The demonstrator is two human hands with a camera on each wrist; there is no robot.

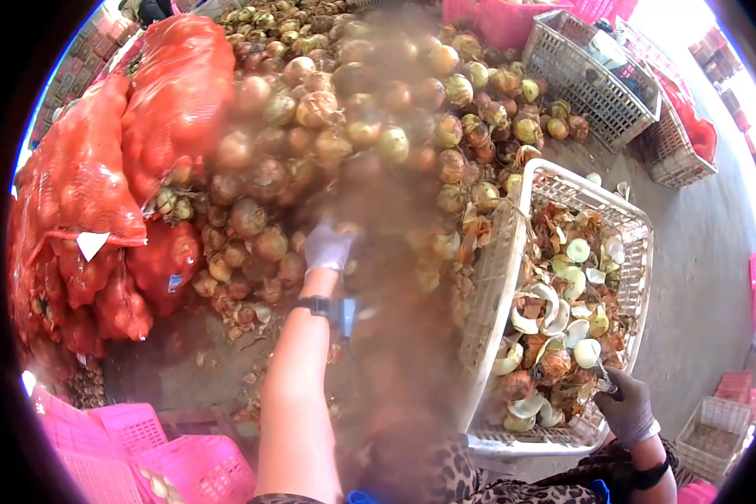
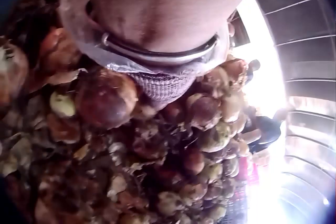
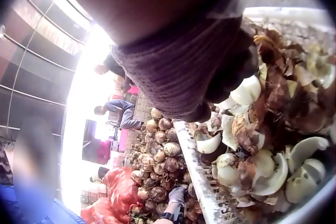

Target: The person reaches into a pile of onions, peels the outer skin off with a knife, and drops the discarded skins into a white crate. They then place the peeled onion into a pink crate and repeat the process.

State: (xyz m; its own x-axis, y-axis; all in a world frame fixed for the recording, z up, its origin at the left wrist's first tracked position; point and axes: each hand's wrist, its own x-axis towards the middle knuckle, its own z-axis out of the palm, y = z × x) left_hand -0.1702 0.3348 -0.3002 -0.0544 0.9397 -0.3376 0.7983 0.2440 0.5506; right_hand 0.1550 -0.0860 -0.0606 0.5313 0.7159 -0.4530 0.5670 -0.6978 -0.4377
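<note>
My left hand point(image 1: 329, 247), in a pale glove with a dark band at the wrist, reaches down into a large heap of onions point(image 1: 269, 244). A brown blur in the head view covers the area beside its fingertips. In the left wrist view the forearm and glove cuff point(image 2: 163, 85) hide the fingers, and a reddish onion point(image 2: 107, 98) lies right beside the cuff. My right hand point(image 1: 628, 408), gloved, curls its fingers round a small metallic tool point(image 1: 603, 375) over the near right corner of a white crate point(image 1: 525, 244). Peeled onion pieces point(image 1: 554, 307) and brown skins fill the crate.
Full red mesh sacks point(image 1: 176, 92) stand at the left. Pink crates point(image 1: 193, 466) sit at the lower left. Grey crates point(image 1: 592, 80) stand at the back right, and another white crate point(image 1: 714, 437) at the lower right. People point(image 3: 123, 111) work beyond the heap.
</note>
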